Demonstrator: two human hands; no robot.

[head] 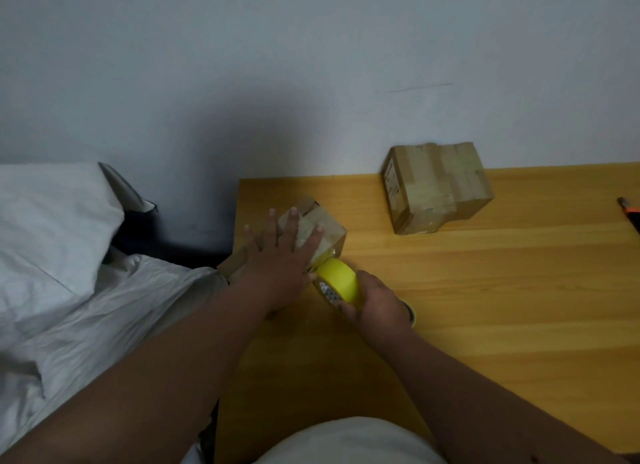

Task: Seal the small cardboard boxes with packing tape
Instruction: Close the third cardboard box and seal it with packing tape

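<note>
A small brown cardboard box (322, 229) lies under the flat, spread left hand (280, 259), its top and near side glossy with clear tape and its flaps down. The yellow tape roll (341, 281) stands on edge in the curled right hand (375, 306), just right of the left hand's thumb, touching the box's near lower corner. Two more taped brown boxes (436, 186) sit touching each other, well beyond and to the right of the right hand's hold.

A home bedroom: white bedding (62, 255) lies crumpled just left of the left hand (280, 255), beside a wooden desk (485, 290) against a bare wall (277, 65)
</note>
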